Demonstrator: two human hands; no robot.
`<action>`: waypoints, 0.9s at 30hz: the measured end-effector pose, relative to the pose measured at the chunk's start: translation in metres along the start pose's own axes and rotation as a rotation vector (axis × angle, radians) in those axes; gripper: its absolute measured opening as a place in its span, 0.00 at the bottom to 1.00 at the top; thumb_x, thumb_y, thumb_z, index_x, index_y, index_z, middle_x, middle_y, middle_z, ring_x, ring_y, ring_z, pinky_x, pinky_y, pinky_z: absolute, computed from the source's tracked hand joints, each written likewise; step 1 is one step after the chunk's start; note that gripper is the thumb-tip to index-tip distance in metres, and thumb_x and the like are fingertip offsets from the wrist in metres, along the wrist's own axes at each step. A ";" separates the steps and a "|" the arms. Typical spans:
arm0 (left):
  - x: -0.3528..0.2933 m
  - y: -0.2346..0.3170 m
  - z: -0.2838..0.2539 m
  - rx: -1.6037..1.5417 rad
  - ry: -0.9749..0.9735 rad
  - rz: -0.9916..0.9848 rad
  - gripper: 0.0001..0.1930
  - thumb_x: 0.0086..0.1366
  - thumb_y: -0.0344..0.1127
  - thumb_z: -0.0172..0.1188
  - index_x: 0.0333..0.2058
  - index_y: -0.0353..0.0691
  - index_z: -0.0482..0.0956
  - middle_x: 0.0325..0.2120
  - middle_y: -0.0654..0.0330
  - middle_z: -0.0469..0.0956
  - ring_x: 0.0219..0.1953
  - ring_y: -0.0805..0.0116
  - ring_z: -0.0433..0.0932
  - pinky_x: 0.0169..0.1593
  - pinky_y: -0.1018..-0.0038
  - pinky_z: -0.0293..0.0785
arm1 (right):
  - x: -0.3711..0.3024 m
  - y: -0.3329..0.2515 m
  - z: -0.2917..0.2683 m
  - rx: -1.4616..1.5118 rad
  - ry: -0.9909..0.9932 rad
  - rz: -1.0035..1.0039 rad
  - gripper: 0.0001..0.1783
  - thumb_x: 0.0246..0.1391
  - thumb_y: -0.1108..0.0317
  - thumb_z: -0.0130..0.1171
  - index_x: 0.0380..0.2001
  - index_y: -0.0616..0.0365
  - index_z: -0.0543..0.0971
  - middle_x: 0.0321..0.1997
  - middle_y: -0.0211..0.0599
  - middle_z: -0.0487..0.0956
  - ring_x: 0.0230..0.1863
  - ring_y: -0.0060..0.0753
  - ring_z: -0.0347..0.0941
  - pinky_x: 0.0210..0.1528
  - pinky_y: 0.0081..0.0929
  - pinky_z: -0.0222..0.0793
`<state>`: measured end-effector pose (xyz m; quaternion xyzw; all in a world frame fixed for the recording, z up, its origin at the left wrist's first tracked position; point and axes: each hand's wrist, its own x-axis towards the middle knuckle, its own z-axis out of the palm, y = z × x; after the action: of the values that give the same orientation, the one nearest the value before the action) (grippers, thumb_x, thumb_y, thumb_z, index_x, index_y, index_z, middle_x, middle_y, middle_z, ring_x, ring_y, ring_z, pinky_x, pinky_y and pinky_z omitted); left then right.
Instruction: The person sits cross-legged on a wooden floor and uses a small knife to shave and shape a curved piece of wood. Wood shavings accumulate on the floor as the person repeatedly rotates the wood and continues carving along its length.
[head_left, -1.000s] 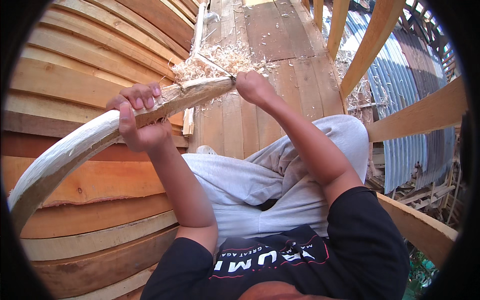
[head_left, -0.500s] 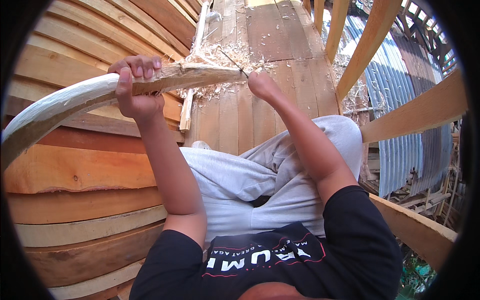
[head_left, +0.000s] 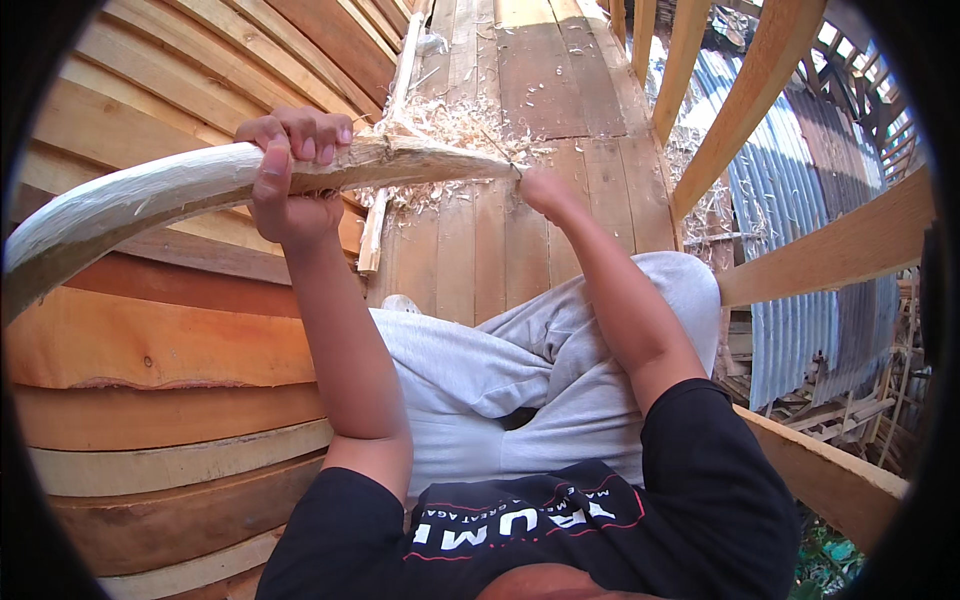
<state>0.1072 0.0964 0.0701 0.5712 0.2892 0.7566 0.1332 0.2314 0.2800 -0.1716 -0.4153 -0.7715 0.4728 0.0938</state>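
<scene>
A long curved piece of pale wood [head_left: 150, 183] reaches from the left edge across to the middle, tapering to a point. My left hand [head_left: 293, 180] is closed around its middle stretch, thumb on the near side and fingers over the top. Beside the tapered tip, my right hand [head_left: 546, 194] is closed on the handle of a thin-bladed knife [head_left: 500, 150]. The narrow blade points up and left from the fist, crossing close to the tip. The handle is hidden inside the fingers.
Curled wood shavings [head_left: 455, 120] lie on the plank floor [head_left: 505, 250] beyond the wood. A thin wooden strip [head_left: 373, 232] rests by the plank wall [head_left: 160, 335] on my left. Slanted wooden railing posts [head_left: 745, 105] stand at right, with corrugated metal sheets [head_left: 780, 190] beyond them.
The curved wood and my left hand have shifted to the right. My right hand has moved right and slightly nearer with the knife, staying beside the tip.
</scene>
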 end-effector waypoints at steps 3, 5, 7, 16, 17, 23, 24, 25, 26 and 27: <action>-0.007 0.006 -0.010 0.063 0.011 -0.029 0.05 0.59 0.39 0.53 0.28 0.49 0.68 0.22 0.67 0.62 0.26 0.73 0.63 0.37 0.65 0.65 | -0.052 -0.104 -0.018 0.081 -0.068 -0.013 0.31 0.58 0.55 0.35 0.39 0.76 0.77 0.44 0.68 0.76 0.48 0.60 0.74 0.51 0.46 0.67; -0.003 0.005 -0.019 0.017 -0.026 -0.032 0.05 0.59 0.39 0.54 0.29 0.49 0.69 0.22 0.68 0.62 0.26 0.73 0.63 0.38 0.66 0.64 | -0.059 -0.115 -0.024 0.073 -0.109 -0.041 0.32 0.58 0.54 0.34 0.41 0.76 0.77 0.47 0.69 0.75 0.51 0.62 0.72 0.55 0.45 0.65; 0.005 0.001 -0.015 -0.004 0.003 -0.038 0.05 0.58 0.39 0.55 0.29 0.49 0.69 0.22 0.68 0.62 0.26 0.73 0.63 0.38 0.66 0.64 | -0.026 -0.076 -0.014 0.110 -0.100 -0.009 0.33 0.58 0.53 0.33 0.41 0.75 0.77 0.47 0.69 0.75 0.51 0.63 0.72 0.55 0.45 0.65; -0.004 0.008 -0.050 -0.033 -0.043 -0.011 0.09 0.57 0.39 0.57 0.30 0.46 0.66 0.21 0.66 0.61 0.25 0.72 0.63 0.38 0.65 0.66 | -0.057 -0.107 -0.014 -0.025 -0.026 -0.160 0.31 0.57 0.53 0.35 0.37 0.72 0.79 0.44 0.69 0.76 0.48 0.62 0.74 0.55 0.46 0.66; -0.010 0.009 -0.042 -0.047 -0.083 -0.016 0.09 0.57 0.40 0.57 0.30 0.47 0.66 0.21 0.66 0.61 0.25 0.72 0.63 0.38 0.64 0.66 | -0.073 -0.124 -0.025 -0.004 -0.033 -0.132 0.31 0.57 0.53 0.35 0.37 0.72 0.79 0.44 0.68 0.76 0.48 0.62 0.74 0.55 0.46 0.66; 0.000 0.007 -0.041 0.025 0.103 -0.041 0.07 0.56 0.38 0.56 0.28 0.48 0.67 0.21 0.67 0.61 0.26 0.72 0.62 0.39 0.66 0.64 | -0.050 -0.099 -0.006 0.023 -0.001 -0.031 0.32 0.58 0.52 0.34 0.39 0.71 0.79 0.44 0.63 0.78 0.50 0.58 0.74 0.55 0.45 0.66; 0.001 0.007 -0.046 0.027 0.127 -0.042 0.08 0.56 0.38 0.56 0.28 0.47 0.66 0.21 0.66 0.61 0.26 0.72 0.63 0.38 0.65 0.65 | -0.051 -0.101 -0.005 0.014 0.005 -0.014 0.32 0.58 0.52 0.34 0.40 0.70 0.79 0.44 0.63 0.78 0.50 0.57 0.75 0.55 0.46 0.66; 0.000 0.007 -0.049 0.027 0.150 -0.043 0.09 0.55 0.38 0.56 0.28 0.47 0.64 0.20 0.65 0.60 0.25 0.71 0.63 0.37 0.64 0.65 | -0.054 -0.101 -0.005 0.017 0.012 -0.024 0.31 0.57 0.53 0.34 0.39 0.71 0.79 0.44 0.64 0.77 0.49 0.60 0.74 0.54 0.47 0.66; -0.003 0.008 -0.051 0.023 0.124 -0.047 0.08 0.56 0.38 0.56 0.27 0.47 0.65 0.20 0.66 0.60 0.26 0.71 0.62 0.38 0.65 0.65 | -0.058 -0.107 -0.005 0.031 0.020 -0.038 0.31 0.57 0.53 0.34 0.38 0.72 0.79 0.43 0.66 0.77 0.48 0.63 0.74 0.54 0.48 0.66; -0.007 0.009 -0.053 0.020 0.098 -0.052 0.08 0.57 0.38 0.56 0.27 0.48 0.65 0.21 0.66 0.60 0.26 0.72 0.62 0.38 0.65 0.64 | -0.063 -0.112 -0.005 0.045 0.028 -0.051 0.31 0.56 0.54 0.35 0.37 0.73 0.79 0.42 0.67 0.77 0.47 0.65 0.74 0.53 0.49 0.66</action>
<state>0.0605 0.0701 0.0606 0.5272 0.3175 0.7769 0.1328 0.2127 0.2143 -0.0626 -0.3998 -0.7696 0.4817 0.1262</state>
